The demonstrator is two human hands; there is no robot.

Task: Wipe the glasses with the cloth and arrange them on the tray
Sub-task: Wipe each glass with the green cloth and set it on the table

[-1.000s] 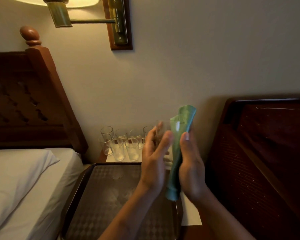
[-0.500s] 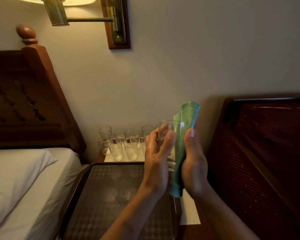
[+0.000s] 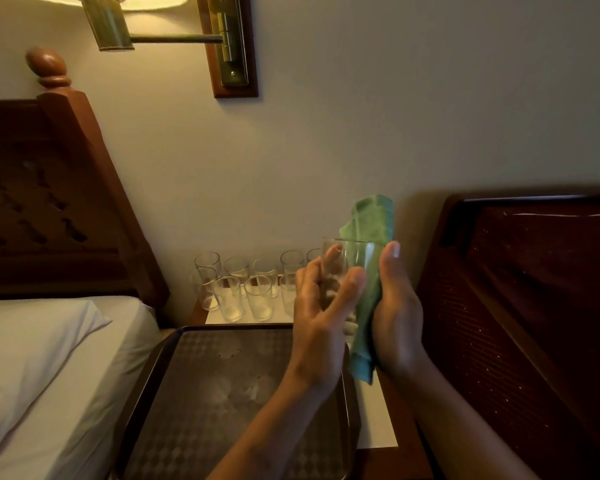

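Above the tray's far right corner, I see the left hand [image 3: 321, 327] gripping one glass [image 3: 347, 261] upright, fingers curled round the far side and thumb across the near side. Right hand [image 3: 395, 320] holds the cloth [image 3: 373, 220] pressed to the right side of the glass, thumb pointing up. Its other fingers are hidden behind the cloth, so I can't tell how they lie. Cloth is green. Its top end sticks up past the glass rim, and its bottom end hangs below the palm.

Tray [image 3: 229, 328] sits under both forearms, dark with a patterned floor, nothing standing on the part I can see. Beyond it the glasses [image 3: 236, 292] stand in two rows on a white mat [image 3: 378, 420], against the wall. The rightmost ones are partly hidden by the left hand.

Bed [image 3: 32, 358] with a wooden headboard [image 3: 49, 202] is to the left. Brass lamp [image 3: 108, 26] is lit, up on the wall.
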